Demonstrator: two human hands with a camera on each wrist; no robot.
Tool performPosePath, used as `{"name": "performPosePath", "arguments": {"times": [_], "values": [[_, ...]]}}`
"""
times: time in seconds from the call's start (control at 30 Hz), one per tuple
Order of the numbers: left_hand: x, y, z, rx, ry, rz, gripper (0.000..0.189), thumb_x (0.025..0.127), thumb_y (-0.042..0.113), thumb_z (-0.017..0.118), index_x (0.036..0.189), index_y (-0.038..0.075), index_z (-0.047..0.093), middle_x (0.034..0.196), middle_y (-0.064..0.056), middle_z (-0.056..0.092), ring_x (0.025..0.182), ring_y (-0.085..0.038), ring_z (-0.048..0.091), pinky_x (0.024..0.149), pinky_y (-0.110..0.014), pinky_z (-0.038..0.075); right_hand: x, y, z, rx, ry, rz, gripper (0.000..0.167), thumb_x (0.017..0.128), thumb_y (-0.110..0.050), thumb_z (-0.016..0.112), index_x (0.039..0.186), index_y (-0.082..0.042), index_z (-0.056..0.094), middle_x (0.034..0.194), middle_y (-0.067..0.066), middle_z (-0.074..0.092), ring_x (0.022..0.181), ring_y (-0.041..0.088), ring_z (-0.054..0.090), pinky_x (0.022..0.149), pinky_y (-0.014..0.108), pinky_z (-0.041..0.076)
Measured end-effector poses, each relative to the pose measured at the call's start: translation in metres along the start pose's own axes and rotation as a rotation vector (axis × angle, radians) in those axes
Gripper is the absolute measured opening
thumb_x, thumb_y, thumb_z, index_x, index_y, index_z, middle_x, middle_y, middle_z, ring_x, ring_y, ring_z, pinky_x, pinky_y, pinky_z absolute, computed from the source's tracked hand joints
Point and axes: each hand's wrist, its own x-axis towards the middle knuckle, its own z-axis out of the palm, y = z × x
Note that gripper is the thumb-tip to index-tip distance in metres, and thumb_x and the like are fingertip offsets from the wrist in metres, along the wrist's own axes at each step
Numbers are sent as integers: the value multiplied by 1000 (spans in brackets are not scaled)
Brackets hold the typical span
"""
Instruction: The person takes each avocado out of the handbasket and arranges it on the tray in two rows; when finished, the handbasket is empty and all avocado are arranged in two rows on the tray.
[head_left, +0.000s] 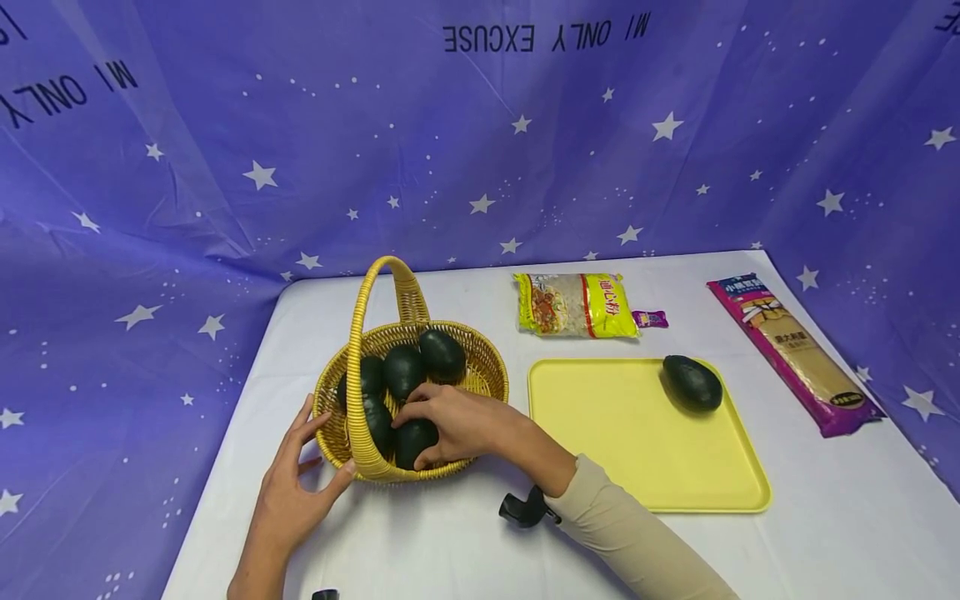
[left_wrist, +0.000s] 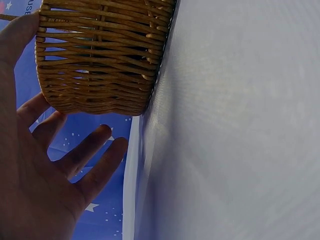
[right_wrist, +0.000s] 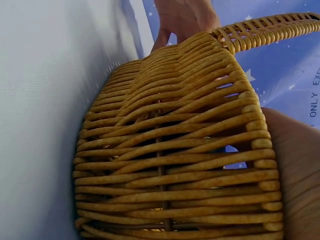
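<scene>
A yellow wicker basket (head_left: pixel 491 354) with a tall arched handle stands on the table and holds several dark green avocados (head_left: pixel 442 356). My right hand (head_left: pixel 461 421) reaches over the basket's near right rim and grips an avocado (head_left: pixel 415 442) inside, thumb on the near side and fingers on the far side. In the right wrist view the wicker wall (right_wrist: pixel 175 175) hides those fingers. Spread along the basket's left edge, my left hand (head_left: pixel 288 492) touches the rim with thumb and fingertips. The left wrist view shows two of its fingers (left_wrist: pixel 102 167) extended, off the wicker.
One avocado (head_left: pixel 692 383) lies on a yellow tray (head_left: pixel 600 433) to the right. Behind the tray are a pasta bag (head_left: pixel 577 306) and a small purple packet (head_left: pixel 650 319). A long noodle pack (head_left: pixel 795 354) lies far right. A black curved object (head_left: pixel 523 509) sits beneath my right forearm.
</scene>
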Motion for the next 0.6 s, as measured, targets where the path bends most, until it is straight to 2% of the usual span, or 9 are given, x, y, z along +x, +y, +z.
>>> {"name": "performPosePath", "arguments": {"times": [0.23,0.43,0.6], "values": [[0,-1,0,-4,-2,-3,79,89,24,90,158,27,51,178,2,29,138,11,40,93,-2,46,-3,3,-1,8,18,2,57,88,-46,91,138,-27,72,147,6,60,121,16,68,97,24,59],[0,0,0,-2,3,1,79,89,24,91,158,27,52,177,1,29,138,13,39,93,-2,46,-7,6,-4,11,50,-6,58,88,-46,90,140,-27,71,147,8,59,119,20,69,95,28,61],[0,1,0,-13,6,-1,79,89,22,91,158,26,53,177,6,28,138,13,39,94,-3,46,-12,8,-8,27,79,-12,57,89,-44,90,140,-27,72,149,9,58,124,24,67,98,33,61]]}}
